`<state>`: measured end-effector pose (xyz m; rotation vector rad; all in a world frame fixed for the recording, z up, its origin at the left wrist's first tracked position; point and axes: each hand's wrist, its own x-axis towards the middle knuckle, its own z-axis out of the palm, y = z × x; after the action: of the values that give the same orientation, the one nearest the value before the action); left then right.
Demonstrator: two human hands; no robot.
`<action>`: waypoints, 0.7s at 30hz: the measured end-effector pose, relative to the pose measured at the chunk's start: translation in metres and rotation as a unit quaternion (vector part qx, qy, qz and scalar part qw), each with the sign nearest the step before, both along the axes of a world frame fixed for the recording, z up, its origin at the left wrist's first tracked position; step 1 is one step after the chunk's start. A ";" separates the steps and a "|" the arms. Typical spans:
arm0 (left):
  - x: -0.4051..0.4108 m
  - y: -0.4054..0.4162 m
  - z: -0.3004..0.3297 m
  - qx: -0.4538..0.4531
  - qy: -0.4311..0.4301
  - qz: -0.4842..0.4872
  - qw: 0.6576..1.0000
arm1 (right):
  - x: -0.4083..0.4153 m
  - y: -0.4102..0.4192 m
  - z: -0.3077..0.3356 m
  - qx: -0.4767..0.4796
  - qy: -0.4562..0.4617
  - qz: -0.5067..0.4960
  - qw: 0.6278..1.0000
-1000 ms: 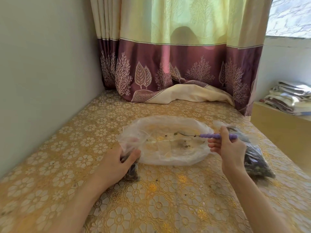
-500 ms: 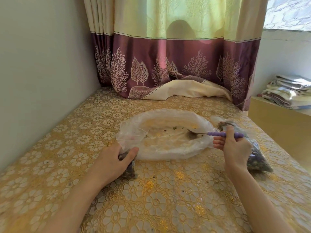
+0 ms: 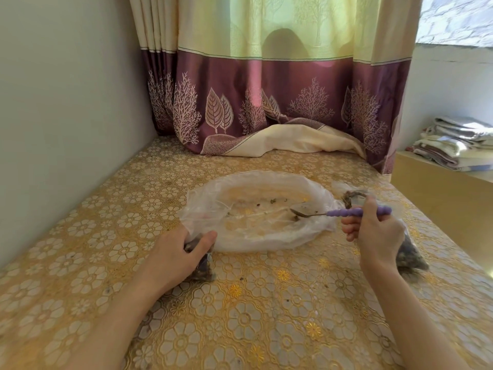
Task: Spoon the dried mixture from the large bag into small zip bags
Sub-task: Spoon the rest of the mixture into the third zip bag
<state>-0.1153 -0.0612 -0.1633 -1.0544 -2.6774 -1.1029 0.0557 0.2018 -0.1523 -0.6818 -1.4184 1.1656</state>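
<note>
Large clear crumpled plastic bag (image 3: 256,217): lies mid-table, mouth spread open, only scattered dried mixture left inside. Right hand (image 3: 378,233) pinches purple-handled metal spoon (image 3: 344,212), bowl inside the bag's right rim, likely to gather the remnants. Left hand (image 3: 184,252) grips small dark-filled zip bag (image 3: 204,268) at the near left rim, apparently kept ready for filling. 1 more filled clear bag (image 3: 408,252) sits behind the right hand. Gold floral tablecloth (image 3: 266,303) offers free room nearside; wall close left.
</note>
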 end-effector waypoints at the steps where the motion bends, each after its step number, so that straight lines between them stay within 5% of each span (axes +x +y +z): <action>1: 0.000 0.000 0.000 0.001 -0.001 0.002 1.000 | 0.001 0.000 0.000 -0.009 0.003 0.012 1.000; 5: 0.003 0.000 0.002 0.008 0.001 -0.001 1.000 | -0.001 -0.001 -0.002 -0.034 -0.031 0.055 0.997; 12: 0.004 0.000 0.003 -0.005 0.003 0.002 1.000 | 0.006 0.007 -0.005 -0.039 -0.034 -0.018 0.998; 21: 0.005 0.000 0.004 -0.006 0.009 0.003 1.000 | -0.003 -0.008 -0.003 0.100 -0.100 -0.097 0.985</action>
<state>-0.1106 -0.0615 -0.1596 -1.0512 -2.6742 -1.0720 0.0531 0.1941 -0.1554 -0.7908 -1.5735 0.8084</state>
